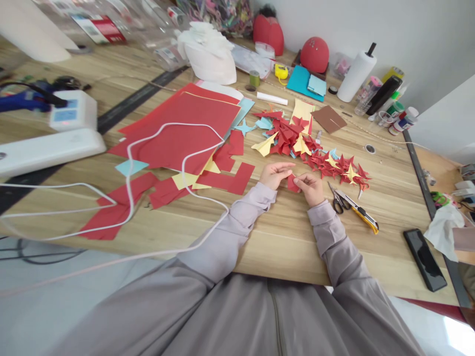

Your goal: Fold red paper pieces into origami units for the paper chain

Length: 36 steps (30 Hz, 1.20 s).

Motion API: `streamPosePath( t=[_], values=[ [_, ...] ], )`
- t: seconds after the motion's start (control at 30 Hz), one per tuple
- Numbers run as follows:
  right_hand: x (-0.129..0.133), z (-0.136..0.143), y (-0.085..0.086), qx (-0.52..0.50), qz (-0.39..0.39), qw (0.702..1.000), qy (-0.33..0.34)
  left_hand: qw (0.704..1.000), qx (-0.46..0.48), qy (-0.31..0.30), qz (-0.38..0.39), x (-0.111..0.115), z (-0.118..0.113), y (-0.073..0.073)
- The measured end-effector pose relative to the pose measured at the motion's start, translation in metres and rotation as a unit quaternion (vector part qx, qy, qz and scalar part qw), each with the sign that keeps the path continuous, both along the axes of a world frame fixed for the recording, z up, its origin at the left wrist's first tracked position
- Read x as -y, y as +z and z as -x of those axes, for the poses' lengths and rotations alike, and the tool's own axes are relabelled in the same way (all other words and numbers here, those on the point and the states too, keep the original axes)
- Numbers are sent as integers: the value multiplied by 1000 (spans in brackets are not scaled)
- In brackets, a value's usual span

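A small piece of red paper (292,183) is between my two hands, just above the wooden table. My right hand (311,189) pinches its right side between thumb and fingers. On the other side, my left hand (274,175) has its thumb and finger at the paper's upper left edge, with another finger reaching out beyond. Past the hands lies a heap of folded red paper pieces (287,137), with yellow and blue ones mixed in. Folded red stars (326,165) spread to the right of it. Scissors (338,201) and a yellow box cutter (359,212) lie right of my right hand.
Red paper sheets (193,126) and cut red strips (241,179) lie to the left, crossed by a white cable (183,165). A phone (425,258) rests at the right edge. Bottles (403,121) and a white roll (356,76) stand at the back.
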State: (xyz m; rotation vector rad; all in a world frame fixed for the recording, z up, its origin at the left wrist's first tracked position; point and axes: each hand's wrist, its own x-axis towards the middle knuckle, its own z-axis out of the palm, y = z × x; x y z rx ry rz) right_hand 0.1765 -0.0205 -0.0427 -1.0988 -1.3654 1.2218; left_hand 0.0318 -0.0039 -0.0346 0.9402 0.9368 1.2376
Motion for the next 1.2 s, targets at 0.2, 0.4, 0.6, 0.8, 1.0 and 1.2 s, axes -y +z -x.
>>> streamPosePath(
  t=[0.2, 0.4, 0.6, 0.8, 1.0, 1.2],
  values=[
    [1, 2, 2, 0, 0, 1000, -1, 1000, -8, -9, -18, 0, 1, -2],
    [1, 3, 3, -14, -2, 1000, -17, 997, -45, 11, -67, 0, -3, -8],
    [3, 6, 6, -55, 13, 997, -45, 998, -24, 20, -57, -1, -2, -5],
    [-1, 2, 1, -66, 4, 992, -111, 998, -34, 12, -55, 0, -2, -6],
    [-5, -2, -3, -90, -45, 989, -108, 996, -62, -2, -59, 2, -5, -8],
    [-4, -3, -4, -16, -39, 997, -65, 996, -74, -6, -53, 2, -5, -9]
  ],
)
